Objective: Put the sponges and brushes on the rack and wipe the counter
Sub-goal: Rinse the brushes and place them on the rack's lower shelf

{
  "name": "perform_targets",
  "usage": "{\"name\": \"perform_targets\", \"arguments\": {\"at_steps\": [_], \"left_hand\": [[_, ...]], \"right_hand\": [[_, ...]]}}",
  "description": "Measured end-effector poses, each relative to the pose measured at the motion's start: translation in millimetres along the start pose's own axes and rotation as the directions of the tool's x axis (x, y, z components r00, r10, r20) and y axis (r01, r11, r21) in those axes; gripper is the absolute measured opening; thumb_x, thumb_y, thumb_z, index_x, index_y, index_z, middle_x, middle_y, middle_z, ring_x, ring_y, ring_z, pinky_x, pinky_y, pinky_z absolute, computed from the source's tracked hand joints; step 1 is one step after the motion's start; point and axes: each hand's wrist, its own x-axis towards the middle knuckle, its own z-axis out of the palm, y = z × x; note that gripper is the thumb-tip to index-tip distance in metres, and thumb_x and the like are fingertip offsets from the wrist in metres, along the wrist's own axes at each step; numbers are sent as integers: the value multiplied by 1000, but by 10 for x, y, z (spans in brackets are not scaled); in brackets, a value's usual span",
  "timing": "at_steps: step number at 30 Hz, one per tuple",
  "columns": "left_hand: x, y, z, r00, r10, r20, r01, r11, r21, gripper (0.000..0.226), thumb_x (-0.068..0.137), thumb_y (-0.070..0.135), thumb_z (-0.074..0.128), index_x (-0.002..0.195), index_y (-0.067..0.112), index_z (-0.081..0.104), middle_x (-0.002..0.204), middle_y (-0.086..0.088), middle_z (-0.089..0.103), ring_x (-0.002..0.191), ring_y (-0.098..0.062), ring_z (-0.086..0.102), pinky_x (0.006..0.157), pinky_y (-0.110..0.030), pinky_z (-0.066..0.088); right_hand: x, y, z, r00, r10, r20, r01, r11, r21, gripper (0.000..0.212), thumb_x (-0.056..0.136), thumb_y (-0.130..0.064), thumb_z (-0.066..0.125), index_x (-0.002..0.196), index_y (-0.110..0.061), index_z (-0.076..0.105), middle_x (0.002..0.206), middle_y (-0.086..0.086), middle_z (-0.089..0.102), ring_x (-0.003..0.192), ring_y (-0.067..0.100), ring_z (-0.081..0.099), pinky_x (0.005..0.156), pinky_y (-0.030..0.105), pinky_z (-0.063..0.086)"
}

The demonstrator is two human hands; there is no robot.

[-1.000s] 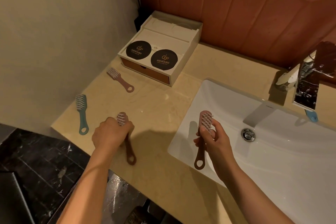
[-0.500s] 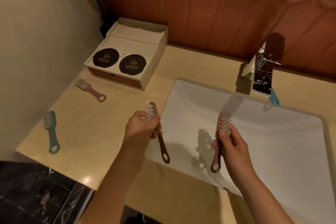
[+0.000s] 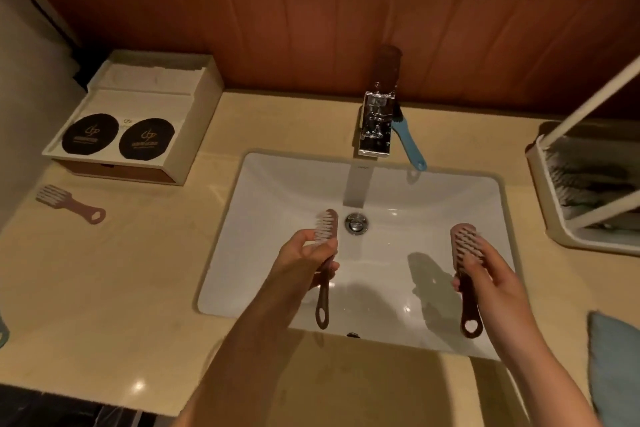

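Both hands were over the white sink (image 3: 277,191), each grasping a brush by the neck with curled fingers. The left hand (image 3: 304,255) held a dark brown brush (image 3: 322,305), bristle head up, near the drain (image 3: 356,222). The right hand (image 3: 491,274) held a reddish brush (image 3: 462,239), its looped handle hanging down. A blue brush (image 3: 410,146) lay on the surface (image 3: 138,288) just beside the faucet (image 3: 377,121), its handle reaching the sink's rim. A pink brush (image 3: 69,203) lay on the surface in front of the white box (image 3: 201,128). The box's front compartment held two black discs (image 3: 90,133); its rear compartment held folded white material (image 3: 152,74). The rack (image 3: 554,215) stood at the right edge; its contents were dark and too blurred to identify. A blue-grey item (image 3: 613,367) lay at the lower right, kind undetermined
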Motion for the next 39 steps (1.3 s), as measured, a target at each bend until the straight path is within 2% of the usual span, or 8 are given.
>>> {"name": "perform_targets", "arguments": {"at_steps": [9,14,19,23,27,30,35,39], "left_hand": [[34,-91,723,996,-74,59,68,994,91,19,92,27,55,108,15,55,92,-1,67,83,-13,66,70,-24,50],[30,-119,1250,996,-70,60,65,995,81,11,94,25,52,99,15,56,91,-6,60,83,-15,62,56,-16,51],[85,-177,1809,996,-77,48,75,996,54,9,93,29,54,90,21,56,87,2,61,84,-15,62,70,-26,51],[141,-195,2206,995,-56,77,53,998,35,10,92,33,54,85,26,55,91,1,61,91,-17,61,75,-29,48],[191,-166,2496,995,-57,83,55,998,29,10,92,32,54,86,25,55,89,1,63,85,-16,60,70,-27,46],[221,-148,2601,998,-49,26,48,999,8,12,92,31,54,83,22,54,85,1,63,81,-17,60,67,-27,47],[238,-153,2667,999,-50,-5,50,999,-19,13,92,31,54,83,22,54,82,3,63,81,-17,61,67,-27,46],[237,-167,2700,999,-47,-4,47,999,-24,12,92,31,54,85,21,55,85,3,63,83,-17,62,67,-26,47]], "right_hand": [[119,165,-910,992,25,-126,-29,999,-27,30,92,-17,53,121,-17,54,109,13,61,73,15,63,64,28,49],[185,164,-1390,982,-28,-188,18,998,-56,34,92,-15,52,126,-20,54,110,0,58,77,0,57,64,16,42],[401,136,-1918,964,-149,-220,109,977,-180,33,90,-15,56,121,-26,55,108,-4,55,86,4,53,66,16,39],[717,142,-2327,931,-233,-282,143,941,-306,21,88,-17,61,107,-21,56,101,-2,58,80,2,53,74,30,50],[1093,121,-2664,901,-372,-225,216,833,-509,26,90,-22,57,115,-14,57,107,5,59,93,18,57,82,39,49],[1441,88,-2783,911,-358,-204,155,756,-635,33,91,-29,53,122,-19,56,118,13,59,111,31,53,92,52,46],[1921,-75,-2792,905,-425,-35,243,582,-776,31,90,-19,56,120,-8,60,124,18,59,116,35,51,101,41,37],[2275,-130,-2751,919,-394,-16,209,521,-827,32,91,-22,56,118,-6,59,119,22,61,114,42,52,101,51,38]]}}
